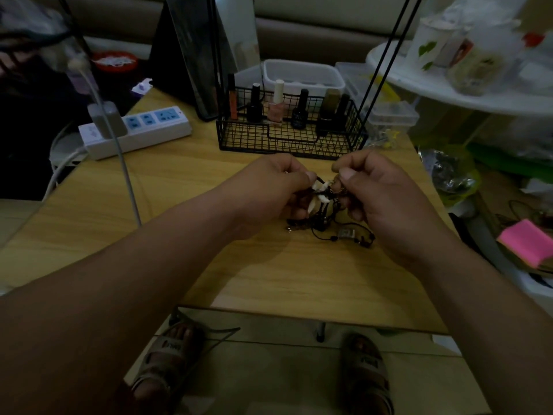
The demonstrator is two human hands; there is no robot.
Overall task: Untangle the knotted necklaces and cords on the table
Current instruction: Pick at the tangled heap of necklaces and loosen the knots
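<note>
Behind our hands stands a black wire basket holding a row of nail polish bottles, a pink one among darker ones, and behind it sits a white plastic tub. To the left lies a white power strip with a grey adapter plugged in; a pale cable runs from it down across the table's left part, well apart from our work. Two thin black rods rise from behind the basket's right end. On the right a round white shelf carries jars and bags, and lower down lies a pink pad. Nothing stands between us and the knot except our own fingers, which cover part of it.

The table is light wood-grain. The room is dim; a brown sofa runs along the back, and past the near edge we see tiled floor and our sandalled feet.

The tangle of black cords is at the table's middle, between our hands — its upper part is lifted, its lower loops trail on the wood with a small silvery plate. Our left hand has curled fingers, thumb and forefinger pinching a cord just beside the white shell-like pieces. Our right hand is likewise curled, thumb pressed against forefinger on the tangle's right side. The two hands are close, nearly touching.
</note>
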